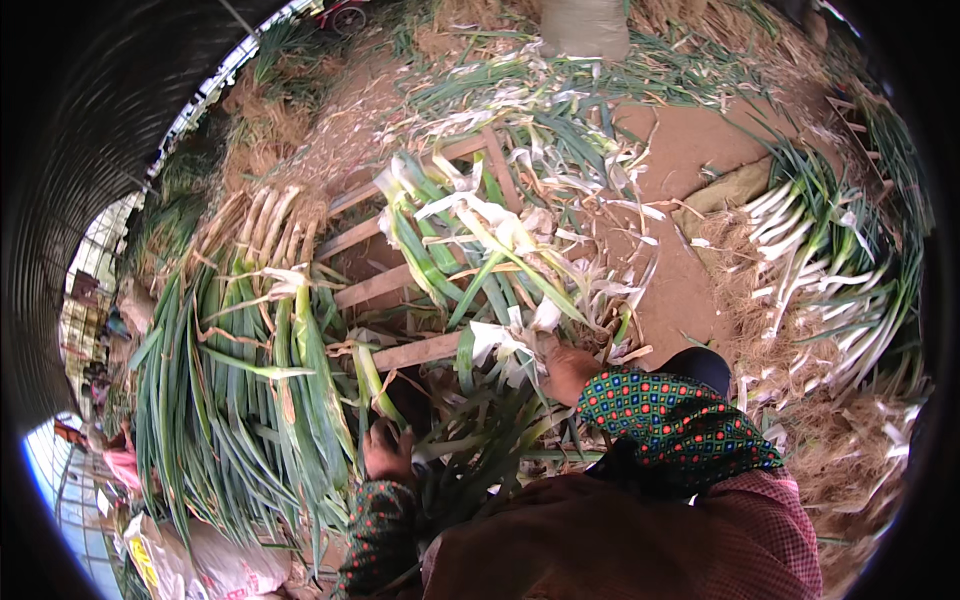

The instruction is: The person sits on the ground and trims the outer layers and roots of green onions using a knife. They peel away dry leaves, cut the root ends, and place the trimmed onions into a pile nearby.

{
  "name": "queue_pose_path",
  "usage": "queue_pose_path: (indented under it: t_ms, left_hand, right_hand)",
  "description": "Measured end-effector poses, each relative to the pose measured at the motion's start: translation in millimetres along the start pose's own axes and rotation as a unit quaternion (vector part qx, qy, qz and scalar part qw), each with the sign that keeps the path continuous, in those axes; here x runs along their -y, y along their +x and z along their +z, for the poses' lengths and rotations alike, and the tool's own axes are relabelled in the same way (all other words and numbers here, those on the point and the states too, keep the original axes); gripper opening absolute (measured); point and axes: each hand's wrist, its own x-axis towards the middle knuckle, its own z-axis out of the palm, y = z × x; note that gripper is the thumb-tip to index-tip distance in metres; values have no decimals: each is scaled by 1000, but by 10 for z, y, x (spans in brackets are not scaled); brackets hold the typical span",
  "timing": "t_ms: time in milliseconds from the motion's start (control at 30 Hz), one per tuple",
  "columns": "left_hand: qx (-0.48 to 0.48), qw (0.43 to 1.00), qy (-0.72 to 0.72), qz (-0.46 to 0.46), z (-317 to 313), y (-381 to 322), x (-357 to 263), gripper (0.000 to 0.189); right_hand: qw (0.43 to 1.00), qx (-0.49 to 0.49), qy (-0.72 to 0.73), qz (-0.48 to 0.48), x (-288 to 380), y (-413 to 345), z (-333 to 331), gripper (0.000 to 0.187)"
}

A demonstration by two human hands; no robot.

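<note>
My left hand is at the lower middle, its fingers bent at the end of a green onion leaf. Whether it grips the leaf is unclear. My right hand closes on a clump of pale, papery onion sheaths, fingertips partly hidden. Just left of my left hand lies a large pile of untrimmed green onions, roots pointing away. Stripped leaves and sheaths heap over a slatted wooden frame in front of me.
Peeled white-stemmed onions with stringy roots lie on the right beside sacking. A full sack stands at the far side among scattered leaves. At lower left is a printed white bag; a person in pink is beyond.
</note>
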Motion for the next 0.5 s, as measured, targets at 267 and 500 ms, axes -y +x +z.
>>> queue_pose_path:
  t_ms: [267, 500]
  left_hand:
    - [381, 886, -222, -143, 1222, -549, -714, 68]
    - [482, 794, -330, -168, 984, -455, -1076, 57]
  right_hand:
    - [979, 23, 191, -61, -544, 116, 334, 71]
    - [989, -23, 110, -99, -576, 199, 357, 37]
